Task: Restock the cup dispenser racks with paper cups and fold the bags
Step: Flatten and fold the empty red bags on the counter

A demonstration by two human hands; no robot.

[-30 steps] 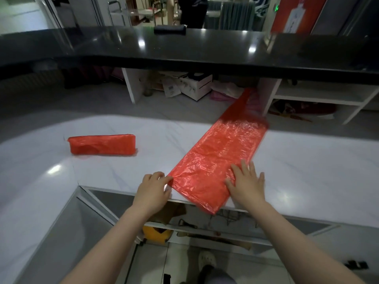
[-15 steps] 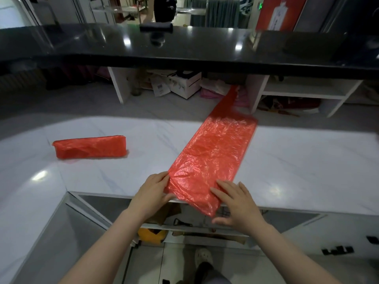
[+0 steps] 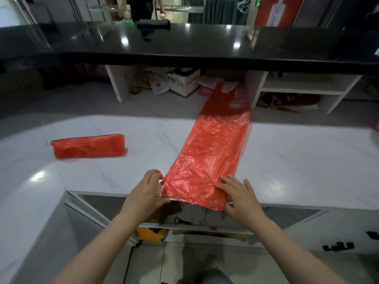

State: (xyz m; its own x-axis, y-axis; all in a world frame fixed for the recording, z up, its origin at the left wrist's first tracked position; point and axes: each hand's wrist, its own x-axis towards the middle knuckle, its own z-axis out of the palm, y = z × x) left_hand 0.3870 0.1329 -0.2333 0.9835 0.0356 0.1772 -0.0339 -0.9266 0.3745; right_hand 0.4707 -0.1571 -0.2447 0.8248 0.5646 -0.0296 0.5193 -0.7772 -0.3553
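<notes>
On white counter [image 3: 287,160], red bag [image 3: 209,158], both hands at near end

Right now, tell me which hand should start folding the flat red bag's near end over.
Probably the left hand: its grip already pinches the near left corner of the flat red bag at the counter's edge. The right hand lies flat on the near right corner, better for pinning.

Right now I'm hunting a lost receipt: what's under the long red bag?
Only white counter shows around the long red bag; its near end overhangs the edge. The plastic and both hands, left and right, hide whatever lies beneath.
</notes>
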